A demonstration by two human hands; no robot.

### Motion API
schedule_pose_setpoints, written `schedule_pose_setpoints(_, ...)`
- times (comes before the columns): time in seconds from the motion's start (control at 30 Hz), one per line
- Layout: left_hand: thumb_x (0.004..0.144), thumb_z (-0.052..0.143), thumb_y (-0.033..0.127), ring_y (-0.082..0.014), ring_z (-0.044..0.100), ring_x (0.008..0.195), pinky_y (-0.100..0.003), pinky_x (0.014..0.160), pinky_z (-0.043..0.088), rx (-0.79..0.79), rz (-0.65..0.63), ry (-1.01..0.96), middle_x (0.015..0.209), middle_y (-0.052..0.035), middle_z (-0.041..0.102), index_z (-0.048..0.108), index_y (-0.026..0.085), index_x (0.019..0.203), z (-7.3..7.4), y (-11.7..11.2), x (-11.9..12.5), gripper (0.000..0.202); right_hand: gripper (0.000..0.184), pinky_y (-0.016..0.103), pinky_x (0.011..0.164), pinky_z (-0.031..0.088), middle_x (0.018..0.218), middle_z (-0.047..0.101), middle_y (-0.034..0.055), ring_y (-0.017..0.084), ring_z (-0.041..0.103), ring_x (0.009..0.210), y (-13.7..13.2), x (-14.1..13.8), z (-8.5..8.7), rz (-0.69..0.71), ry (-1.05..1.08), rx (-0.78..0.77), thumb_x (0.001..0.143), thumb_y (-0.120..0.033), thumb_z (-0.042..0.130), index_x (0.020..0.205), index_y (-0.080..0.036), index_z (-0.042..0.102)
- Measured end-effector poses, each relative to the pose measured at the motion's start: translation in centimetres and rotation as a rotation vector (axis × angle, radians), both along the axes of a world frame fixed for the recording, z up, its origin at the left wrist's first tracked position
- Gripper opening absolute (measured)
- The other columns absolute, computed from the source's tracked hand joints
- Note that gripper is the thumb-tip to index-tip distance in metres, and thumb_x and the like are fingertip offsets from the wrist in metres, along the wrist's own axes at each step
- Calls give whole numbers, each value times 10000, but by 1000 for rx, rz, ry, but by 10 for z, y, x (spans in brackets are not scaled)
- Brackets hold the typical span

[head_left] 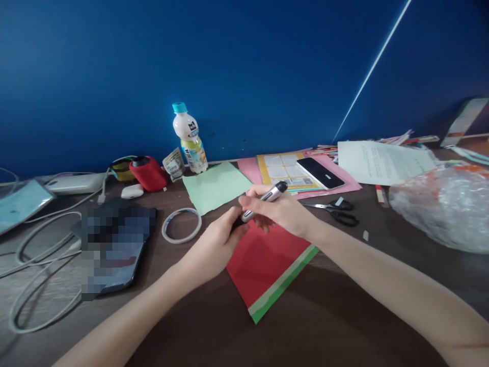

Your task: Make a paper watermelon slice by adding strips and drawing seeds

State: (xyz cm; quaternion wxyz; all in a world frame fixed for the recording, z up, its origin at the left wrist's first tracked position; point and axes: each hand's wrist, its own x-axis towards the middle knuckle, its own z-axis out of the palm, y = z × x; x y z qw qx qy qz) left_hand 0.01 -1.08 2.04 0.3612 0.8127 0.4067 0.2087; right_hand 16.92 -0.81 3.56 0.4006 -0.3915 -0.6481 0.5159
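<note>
Left hand (pixel 218 245) and right hand (pixel 278 211) grip a slim cylindrical marker (pixel 268 195) above flat red paper (pixel 263 267).

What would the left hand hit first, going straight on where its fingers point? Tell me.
The marker held by the right hand: the left hand points at its near end, seemingly touching it.

A deep blue wall (pixel 244 61) rises beyond the right hand (pixel 282 211), plain and evenly lit. A thin bright line (pixel 377 61) slants across it, up and to that hand's right (sharp-edged). Under the hand lies a dark brown wooden table (pixel 344 321).
</note>
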Motion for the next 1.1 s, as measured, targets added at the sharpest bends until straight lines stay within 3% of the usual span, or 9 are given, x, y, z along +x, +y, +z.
schedule_pose_setpoints(0.27, 824, 433, 411, -80, 427, 606, -169, 532, 355, -380, -184, -100, 734, 10, 495, 475, 235, 1145, 20, 0, -11, 369, 151, 179, 372, 307, 530, 523, -39, 47, 421, 404, -6, 6, 9, 205, -25, 14, 787, -274, 513, 692, -159, 527)
schedule_pose_setpoints(0.4, 813, 409, 460, -62, 251, 437, -178, 397, 229, -685, -320, -86, 550, 58, 316, 434, 209, 1191, 22, 11, -24, 455, 125, 179, 376, 299, 557, 530, -30, 55, 448, 435, -1, 26, 18, 152, 95, 48, 771, -243, 513, 691, -162, 566)
schedule_pose_setpoints(0.5, 787, 443, 469, -87, 401, 538, -196, 502, 331, -438, -239, 91, 649, 28, 448, 475, 247, 1137, 13, 18, -25, 416, 152, 179, 381, 325, 562, 535, -26, 70, 488, 454, 6, 41, 22, -14, 219, 98, 800, -271, 478, 797, -181, 599)
schedule_pose_setpoints(0.6, 670, 577, 481, -172, 533, 736, -263, 655, 395, -114, -139, 334, 883, -18, 568, 474, 247, 1087, -2, 17, -17, 490, 283, 232, 479, 448, 737, 625, 36, 140, 598, 632, 9, 43, 22, 108, 210, 7, 844, -350, 417, 1024, -189, 564)
schedule_pose_setpoints(0.67, 654, 592, 450, -225, 554, 830, -300, 707, 399, 25, -135, 454, 976, -46, 579, 473, 232, 1061, -12, 15, -13, 477, 275, 283, 569, 493, 852, 627, 71, 183, 604, 789, 8, 38, 19, 180, 206, 5, 829, -352, 459, 1011, -171, 559)
schedule_pose_setpoints(0.73, 664, 573, 451, -244, 567, 839, -312, 702, 404, 104, -129, 535, 979, -60, 588, 470, 221, 1044, -19, 15, -12, 456, 209, 270, 562, 491, 816, 609, 53, 179, 591, 797, 8, 31, 14, 147, 211, 54, 774, -306, 558, 929, -167, 560)
schedule_pose_setpoints(0.87, 689, 535, 481, -241, 583, 813, -310, 676, 417, 167, -93, 599, 961, -69, 594, 455, 212, 1037, -23, 23, -18, 447, 126, 197, 438, 389, 584, 503, -50, 75, 495, 498, 5, 16, -4, -1, 234, 48, 738, -236, 603, 777, -186, 494)
schedule_pose_setpoints(1.0, 759, 463, 435, -228, 586, 815, -297, 660, 415, 286, -69, 585, 911, -53, 602, 445, 215, 1015, -27, 27, -19, 338, 101, 210, 450, 391, 601, 550, -20, 103, 536, 536, -11, 2, -21, 120, 85, -123, 782, -254, 534, 837, -173, 512)
schedule_pose_setpoints(1.1, 788, 418, 375, -209, 588, 761, -274, 594, 396, 370, -11, 608, 862, -37, 605, 453, 216, 948, -33, 24, -15, 228, 164, 204, 494, 375, 697, 564, -6, 90, 507, 588, -28, -7, -35, 142, -3, -168, 699, -245, 632, 788, -164, 520)
